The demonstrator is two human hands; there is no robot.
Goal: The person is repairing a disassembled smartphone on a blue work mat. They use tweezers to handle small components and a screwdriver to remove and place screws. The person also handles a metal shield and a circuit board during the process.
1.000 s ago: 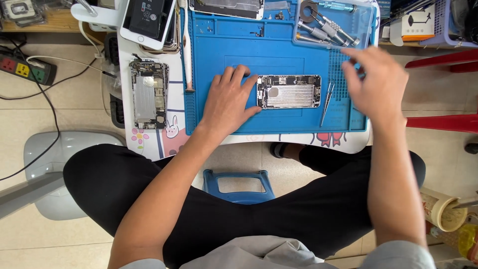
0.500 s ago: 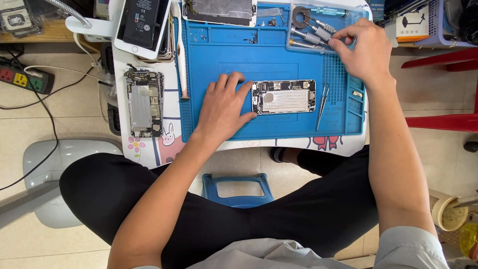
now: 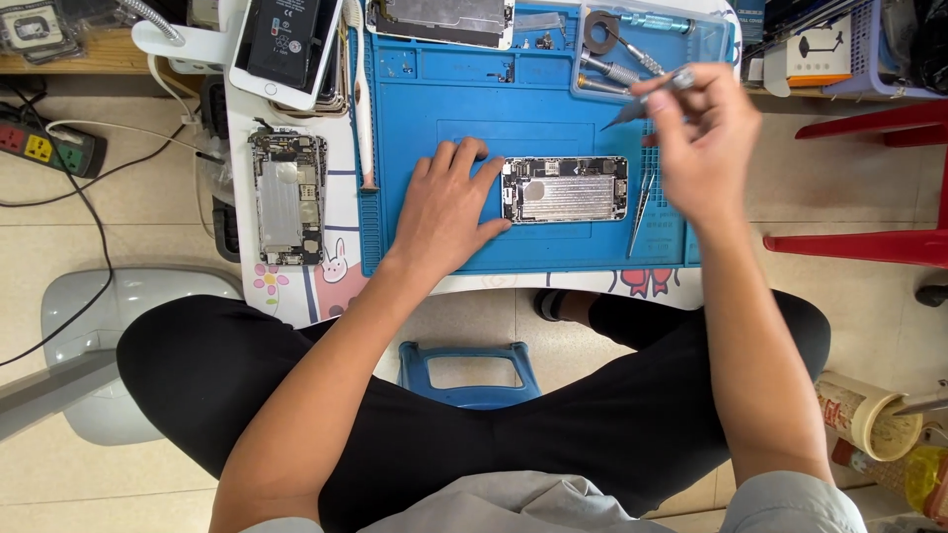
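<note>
On the blue work mat (image 3: 464, 99) covering the small white bench (image 3: 336, 281), an opened phone body (image 3: 564, 190) lies flat, insides up, near the mat's front middle. Left hand (image 3: 446, 209) rests palm down on the mat, fingers (image 3: 464, 158) spread, fingertips and thumb touching the phone body's left end. Right hand (image 3: 703, 148) is raised over the mat's right side, fingers pinching a slim metal screwdriver (image 3: 647, 97), tip pointing down-left, above the phone's upper right corner and clear of it. Tweezers (image 3: 639, 212) lie on the mat just right of the phone body.

Containers: clear shallow tray (image 3: 726, 35) at the mat's top right holds several metal screwdrivers (image 3: 604, 71) and a dark round ring-shaped part (image 3: 598, 28). Mat's moulded compartments along the top edge hold a few tiny parts, too small to tell. Purple basket (image 3: 869, 69) off to the right, contents unclear.

Elsewhere: a phone screen panel (image 3: 441, 20) lies at the mat's top edge. A white phone (image 3: 284, 47) lies back up on a stack at the bench's top left. Second opened phone body (image 3: 287, 197) lies on the bench left of the mat, well apart from the hands. White spudger-like tool (image 3: 361, 118) runs along the mat's left edge. Power strip (image 3: 44, 143) on the floor at left. Blue stool (image 3: 469, 375) under the bench, between the person's knees.
</note>
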